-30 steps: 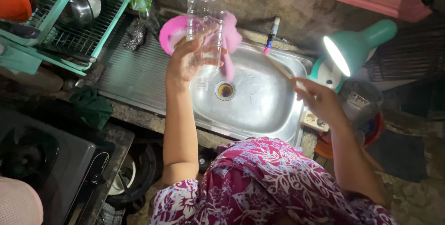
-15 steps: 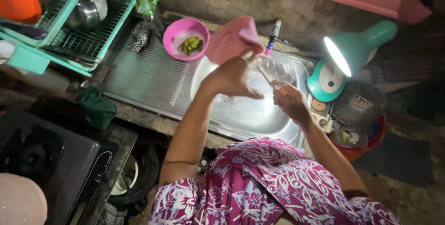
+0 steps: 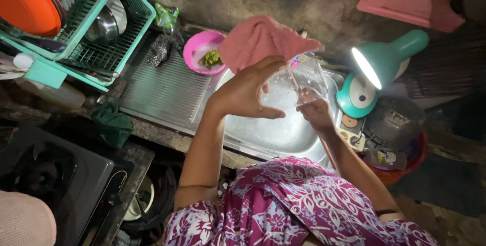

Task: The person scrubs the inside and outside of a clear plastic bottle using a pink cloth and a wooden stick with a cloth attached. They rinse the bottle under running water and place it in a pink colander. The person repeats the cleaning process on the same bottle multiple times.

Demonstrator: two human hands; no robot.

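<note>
Pink cloth: a pink cloth [image 3: 260,41] is draped over the fingers of the left hand [image 3: 248,91], raised above the sink.
Left hand: fingers curled with the cloth pinched at their tips, thumb stretched out toward the glass; the palm faces the right hand.
Clear glass: a clear drinking glass [image 3: 306,76] sits tilted in the right hand [image 3: 315,111], its far end just under the edge of the cloth.
Right hand: closed around the near end of the glass, fingers wrapped on it.
Place: both hands and the glass are held over the steel sink basin [image 3: 273,129], well above its bottom.
Draining board: the ribbed steel draining board [image 3: 162,91] lies left of the basin, with a dark scouring pad [image 3: 159,49] at its far edge.
Pink bowl: a pink bowl [image 3: 195,53] with something green inside stands at the back, between the board and the basin.
Dish rack: a green dish rack [image 3: 101,38] holds an orange plate [image 3: 28,3] and a steel bowl [image 3: 104,28].
Lamp: a lit green lamp [image 3: 377,68] stands right of the basin.
Clothing: purple flowered fabric [image 3: 298,205] fills the lower view.
</note>
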